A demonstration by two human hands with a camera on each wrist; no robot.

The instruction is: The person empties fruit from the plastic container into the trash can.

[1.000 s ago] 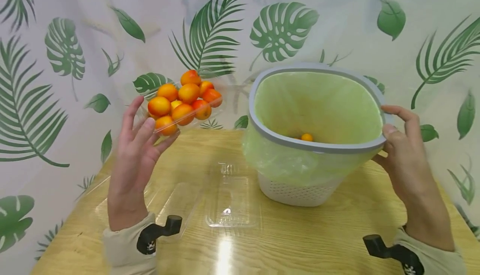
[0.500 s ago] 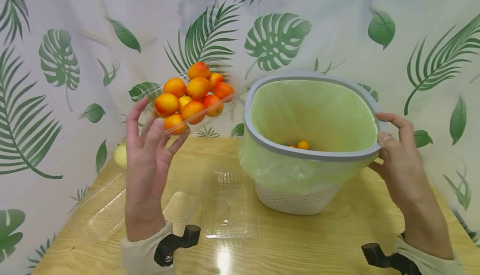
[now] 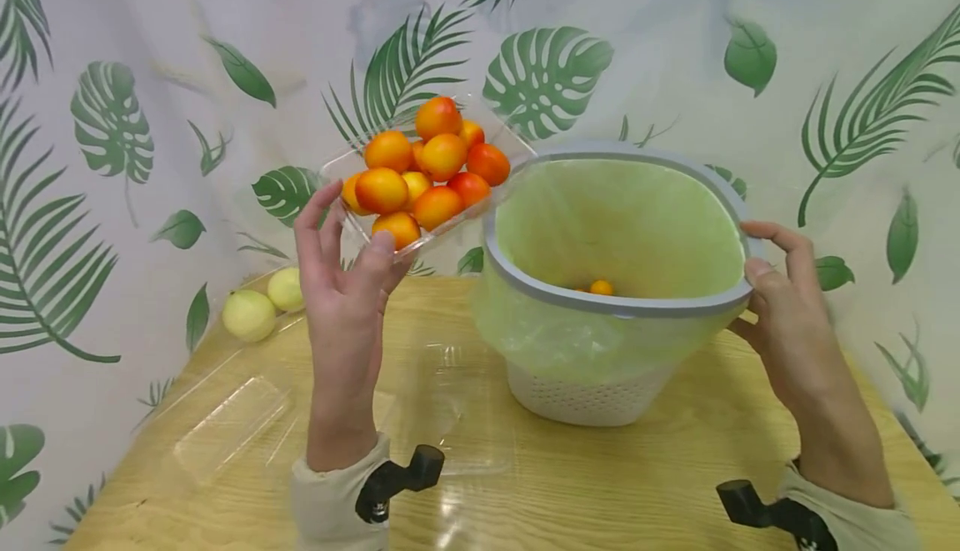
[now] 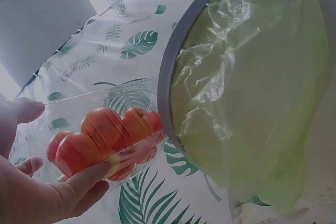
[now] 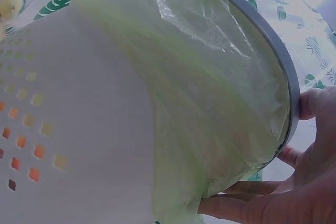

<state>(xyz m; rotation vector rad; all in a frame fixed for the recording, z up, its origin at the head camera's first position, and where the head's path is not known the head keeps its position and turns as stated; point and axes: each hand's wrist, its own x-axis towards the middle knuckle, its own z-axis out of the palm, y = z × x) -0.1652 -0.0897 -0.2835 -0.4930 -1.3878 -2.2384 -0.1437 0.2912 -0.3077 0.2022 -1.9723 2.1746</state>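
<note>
My left hand [image 3: 345,293] holds a clear plastic tray [image 3: 444,234] of several small orange-red fruits [image 3: 442,157], thumb at the near edge. The tray is tilted, its right corner near the grey rim [image 3: 622,309] of a white perforated trash bin [image 3: 581,401]. Fruits [image 4: 102,129] show through the clear plastic in the left wrist view. With thumb and fingers, my right hand [image 3: 787,309] grips the bin's right rim, over which a pale green liner bag [image 3: 577,338] is folded. One orange fruit [image 3: 601,288] shows inside; the rest of the bottom is mostly hidden.
Two pale yellow-green round fruits [image 3: 249,315] lie at the table's back left. Clear plastic containers [image 3: 232,422] rest on the wooden table [image 3: 637,493], one of them in front of the bin. A leaf-patterned curtain [image 3: 555,76] hangs behind.
My left hand has carried the tray of fruits right and slightly up, closer to the bin. The pale round fruits have come into view behind it. My right hand keeps its grip on the rim.
</note>
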